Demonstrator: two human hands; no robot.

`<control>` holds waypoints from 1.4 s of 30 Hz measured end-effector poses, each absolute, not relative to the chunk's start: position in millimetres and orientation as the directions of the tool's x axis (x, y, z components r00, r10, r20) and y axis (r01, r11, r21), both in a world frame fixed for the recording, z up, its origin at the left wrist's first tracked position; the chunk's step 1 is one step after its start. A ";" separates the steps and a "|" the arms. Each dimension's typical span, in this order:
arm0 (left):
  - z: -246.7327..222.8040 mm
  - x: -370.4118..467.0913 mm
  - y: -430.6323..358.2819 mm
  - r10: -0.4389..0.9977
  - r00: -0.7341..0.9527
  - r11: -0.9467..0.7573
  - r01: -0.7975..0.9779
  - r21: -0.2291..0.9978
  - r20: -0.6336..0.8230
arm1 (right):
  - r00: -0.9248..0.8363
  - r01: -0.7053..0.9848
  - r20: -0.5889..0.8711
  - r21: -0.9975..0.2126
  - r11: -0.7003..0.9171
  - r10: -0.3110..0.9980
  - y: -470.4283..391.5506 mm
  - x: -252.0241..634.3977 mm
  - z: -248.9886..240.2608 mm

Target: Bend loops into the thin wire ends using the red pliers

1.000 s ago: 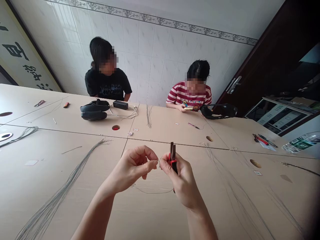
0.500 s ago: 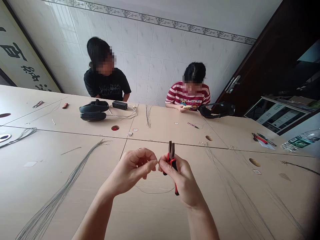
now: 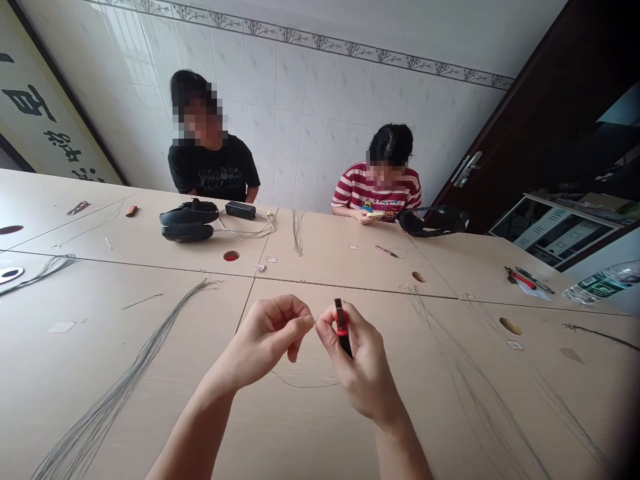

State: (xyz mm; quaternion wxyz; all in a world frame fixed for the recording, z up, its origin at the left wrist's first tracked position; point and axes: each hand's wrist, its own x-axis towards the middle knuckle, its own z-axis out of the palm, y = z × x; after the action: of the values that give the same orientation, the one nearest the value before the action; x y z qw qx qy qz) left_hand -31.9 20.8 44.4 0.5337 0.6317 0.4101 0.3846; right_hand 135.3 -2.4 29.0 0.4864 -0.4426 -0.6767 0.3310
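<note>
My left hand (image 3: 270, 340) is closed in a pinch on the end of a thin grey cord (image 3: 306, 385), whose loop hangs below both hands over the table. A tiny gold-coloured bit shows between the fingertips of the two hands, too small to name. My right hand (image 3: 361, 357) is wrapped round a pair of pliers (image 3: 341, 321) with red and black handles. Their jaws point up and appear edge-on, so I cannot tell whether they are closed. The right thumb and forefinger pinch close beside the left fingertips.
A bundle of grey cords (image 3: 170, 333) lies on the left of the table (image 3: 280, 440), and more loose cords (image 3: 465, 380) on the right. Farther back are a black headset (image 3: 187, 221), a second headset (image 3: 435, 220) and a water bottle (image 3: 603, 281). Two people sit opposite.
The pliers have turned in my right hand, from a side-on view to edge-on, with the handles now mostly hidden. The person in black has turned their head. My left hand has barely moved.
</note>
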 end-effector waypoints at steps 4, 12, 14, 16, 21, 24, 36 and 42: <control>45.7 -31.2 20.1 0.936 0.351 -0.031 0.090 0.995 -0.003 | -0.128 0.348 0.393 -0.842 0.412 0.910 -1.7 134.7 27.1; 45.6 -35.8 20.2 0.920 0.391 -0.043 0.026 0.999 0.030 | -0.101 0.165 0.298 -0.936 0.312 0.949 -2.3 136.1 34.7; 45.0 -36.7 20.7 0.919 0.392 -0.061 0.011 0.998 0.052 | -0.102 0.135 0.282 -0.946 0.294 0.954 -2.1 136.1 34.3; 43.4 -37.0 21.5 0.917 0.393 -0.077 -0.003 0.997 0.072 | -0.105 0.107 0.261 -0.956 0.272 0.960 -1.6 135.8 33.4; 39.4 -35.2 22.3 0.931 0.352 -0.107 0.001 0.994 0.099 | -0.070 0.068 0.229 -0.970 0.233 0.971 -1.3 133.8 33.0; 39.5 -33.2 21.7 0.938 0.326 -0.134 0.018 0.991 0.122 | -0.073 0.048 0.211 -0.975 0.215 0.975 -1.3 133.1 33.6; 41.3 -35.9 21.2 0.919 0.360 -0.189 0.051 0.981 0.159 | -0.065 0.055 0.217 -0.974 0.221 0.974 -0.6 134.0 33.4; 43.1 -34.1 20.1 0.924 0.351 -0.187 0.068 0.980 0.152 | -0.039 0.034 0.227 -0.973 0.228 0.973 -1.2 130.5 33.4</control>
State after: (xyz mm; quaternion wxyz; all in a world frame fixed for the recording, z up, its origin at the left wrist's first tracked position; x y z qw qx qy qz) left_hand -34.1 20.1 43.1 0.5088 0.6456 0.3841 0.4205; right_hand 130.5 -1.2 33.4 0.5355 -0.4402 -0.5721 0.4384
